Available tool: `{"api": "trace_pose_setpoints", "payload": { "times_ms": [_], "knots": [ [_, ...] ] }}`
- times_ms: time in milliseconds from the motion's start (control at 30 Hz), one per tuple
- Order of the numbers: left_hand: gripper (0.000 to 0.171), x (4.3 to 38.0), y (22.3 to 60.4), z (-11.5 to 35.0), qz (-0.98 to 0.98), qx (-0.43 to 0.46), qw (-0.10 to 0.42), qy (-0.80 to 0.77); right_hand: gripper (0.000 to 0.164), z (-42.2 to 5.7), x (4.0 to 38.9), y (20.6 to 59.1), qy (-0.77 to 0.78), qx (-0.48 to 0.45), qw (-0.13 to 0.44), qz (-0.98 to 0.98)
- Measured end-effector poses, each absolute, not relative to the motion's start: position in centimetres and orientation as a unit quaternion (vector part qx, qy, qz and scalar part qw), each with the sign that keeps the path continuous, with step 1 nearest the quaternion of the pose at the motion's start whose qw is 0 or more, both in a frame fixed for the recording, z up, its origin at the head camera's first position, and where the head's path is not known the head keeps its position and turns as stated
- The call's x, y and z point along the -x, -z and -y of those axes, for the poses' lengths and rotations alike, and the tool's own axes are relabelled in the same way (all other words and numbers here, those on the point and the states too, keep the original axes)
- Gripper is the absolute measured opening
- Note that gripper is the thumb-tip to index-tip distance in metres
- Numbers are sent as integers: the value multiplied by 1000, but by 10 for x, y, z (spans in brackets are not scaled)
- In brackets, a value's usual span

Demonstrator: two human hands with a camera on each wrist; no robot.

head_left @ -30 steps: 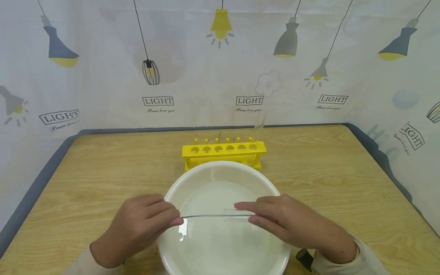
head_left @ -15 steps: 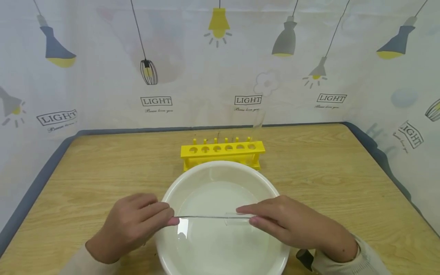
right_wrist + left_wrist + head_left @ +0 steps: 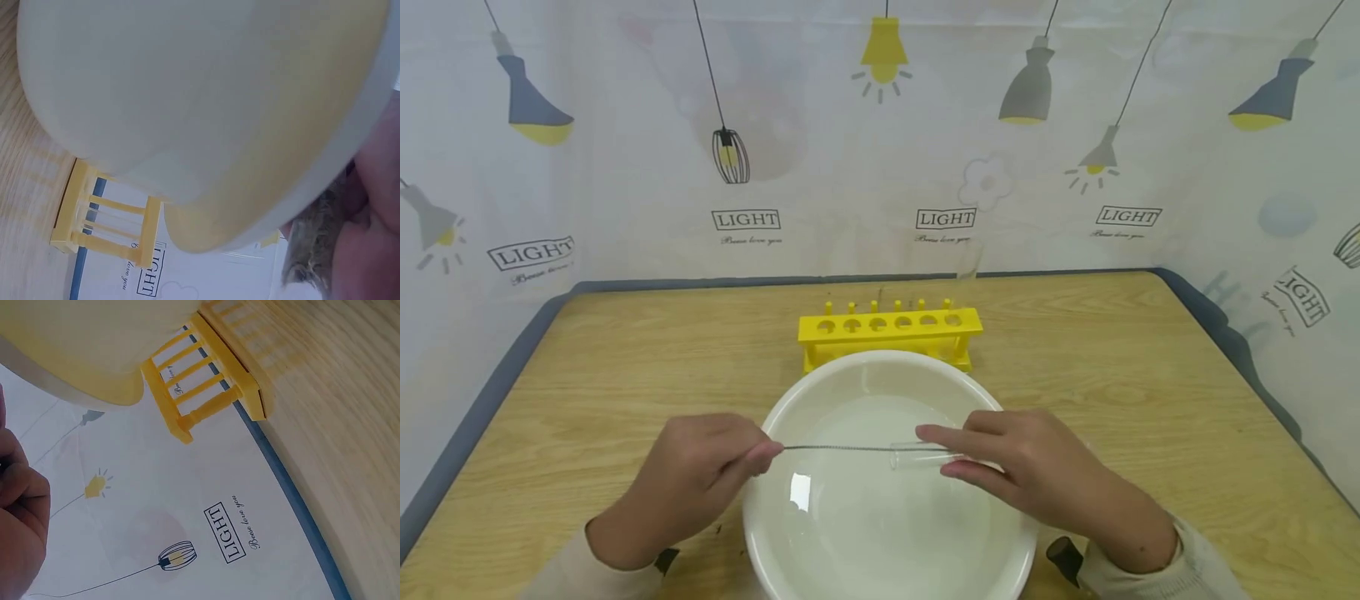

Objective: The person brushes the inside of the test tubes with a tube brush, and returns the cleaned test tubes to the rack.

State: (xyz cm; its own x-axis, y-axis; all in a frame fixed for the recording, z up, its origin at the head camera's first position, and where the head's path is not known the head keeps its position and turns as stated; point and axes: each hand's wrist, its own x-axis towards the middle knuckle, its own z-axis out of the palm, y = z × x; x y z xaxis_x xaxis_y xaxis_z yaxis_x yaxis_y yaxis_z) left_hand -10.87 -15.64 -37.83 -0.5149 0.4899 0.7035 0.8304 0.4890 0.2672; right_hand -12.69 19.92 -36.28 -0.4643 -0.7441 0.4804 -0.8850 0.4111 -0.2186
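Note:
In the head view my left hand (image 3: 696,471) pinches the twisted wire handle (image 3: 835,447) of a test tube brush at its left end. The wire runs across the white basin (image 3: 756,521) into the mouth of a clear glass test tube (image 3: 904,458). My right hand (image 3: 1037,467) holds that tube from above, lying sideways over the basin, its closed end hidden by the palm. The right wrist view shows greyish brush bristles (image 3: 312,250) within the grasp of the right hand (image 3: 369,244). Shallow water lies in the basin below.
A yellow test tube rack (image 3: 891,323) stands just behind the basin, with an upright clear tube (image 3: 969,260) at its right end. A dark stopper-like cylinder (image 3: 1064,560) lies by the right sleeve, and a dark object (image 3: 666,560) by the left sleeve. Printed cloth surrounds the wooden table (image 3: 1150,375).
Both hands, the brush and the tube have shifted slightly up in the head view, away from the body. The dark object by the left sleeve has come into sight.

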Motion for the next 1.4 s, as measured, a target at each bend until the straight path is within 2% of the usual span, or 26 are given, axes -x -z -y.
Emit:
{"api": "trace_pose_setpoints", "payload": {
  "times_ms": [167, 300, 500, 600, 867, 933, 1033, 1300, 1400],
  "knots": [
    [37, 105, 377, 157, 837, 364, 203, 355, 37, -198, 129, 365, -210, -492, 209, 819],
    [41, 101, 374, 157, 840, 328, 142, 408, 39, -198, 130, 367, -199, -482, 224, 823],
    [43, 99, 362, 160, 837, 224, -25, 498, 38, -197, 131, 369, -192, -479, 238, 823],
    [47, 100, 360, 163, 829, 192, -88, 518, 37, -196, 131, 368, -193, -481, 243, 820],
    [53, 105, 359, 169, 816, 145, -188, 527, 35, -196, 131, 368, -204, -488, 235, 816],
    [53, 106, 359, 169, 813, 142, -191, 531, 35, -196, 131, 369, -203, -485, 226, 820],
    [51, 106, 360, 167, 823, 149, -167, 522, 35, -198, 131, 368, -215, -484, 210, 822],
    [42, 103, 366, 161, 861, 208, -25, 463, 33, -201, 131, 367, -239, -473, 146, 835],
    [40, 104, 367, 160, 867, 238, 26, 437, 33, -202, 132, 367, -244, -477, 138, 833]
  ]
}}
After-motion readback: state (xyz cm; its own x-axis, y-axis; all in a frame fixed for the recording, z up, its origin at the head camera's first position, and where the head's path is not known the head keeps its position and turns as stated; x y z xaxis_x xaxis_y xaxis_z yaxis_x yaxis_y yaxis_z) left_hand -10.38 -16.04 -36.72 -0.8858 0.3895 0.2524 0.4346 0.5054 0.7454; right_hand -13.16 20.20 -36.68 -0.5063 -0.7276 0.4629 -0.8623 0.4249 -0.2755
